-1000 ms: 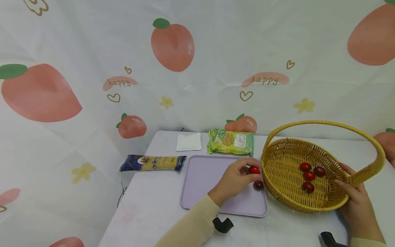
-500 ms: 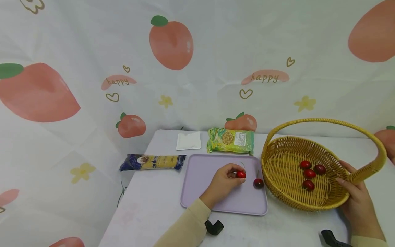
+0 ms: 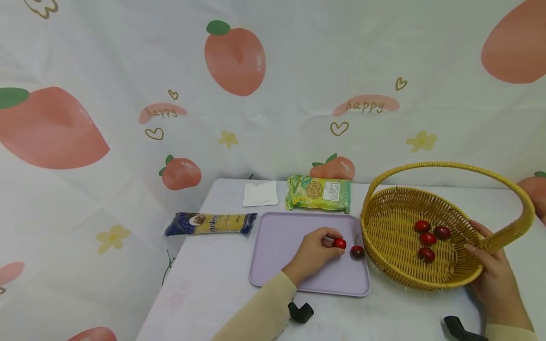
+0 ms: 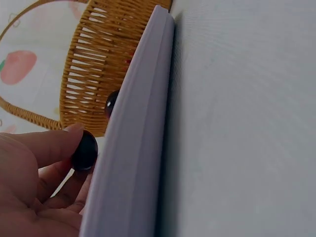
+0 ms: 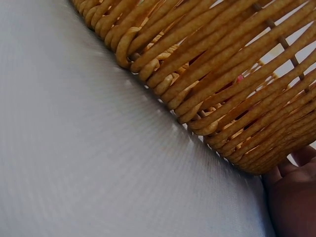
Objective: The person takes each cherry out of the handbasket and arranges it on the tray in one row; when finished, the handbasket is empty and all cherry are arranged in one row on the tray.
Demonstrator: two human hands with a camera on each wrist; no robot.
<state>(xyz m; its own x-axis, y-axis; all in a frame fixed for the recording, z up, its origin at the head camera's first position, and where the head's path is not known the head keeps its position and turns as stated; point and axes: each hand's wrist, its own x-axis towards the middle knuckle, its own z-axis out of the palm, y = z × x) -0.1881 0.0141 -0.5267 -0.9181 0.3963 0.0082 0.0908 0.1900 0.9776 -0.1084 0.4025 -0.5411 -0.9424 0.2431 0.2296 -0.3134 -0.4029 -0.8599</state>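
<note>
My left hand [image 3: 314,251] pinches a red cherry [image 3: 339,243] between thumb and fingers, low at the right part of a lilac tray [image 3: 277,255]. In the left wrist view the cherry [image 4: 85,151] looks dark and sits at the thumb tip, close to the tray's edge. Just right of it, a darker cherry [image 3: 357,252] with a stem lies on the tray. My right hand [image 3: 495,270] grips the right rim of a yellow wicker basket [image 3: 392,265], below its tall handle. Several red cherries [image 3: 428,238] lie inside. In the right wrist view the basket's woven side [image 5: 212,74] covers most of the fingers.
Behind the tray lie a green-yellow food packet [image 3: 319,193] and a flat white packet [image 3: 260,194]. A blue and yellow packet [image 3: 211,224] rests across the table's left edge. A printed cloth [image 3: 281,132] hangs behind the white table [image 3: 200,293].
My left hand, pinching the cherry, has come away from the basket rim to the left and down over the tray, then slightly right again. The right hand keeps its hold on the basket.
</note>
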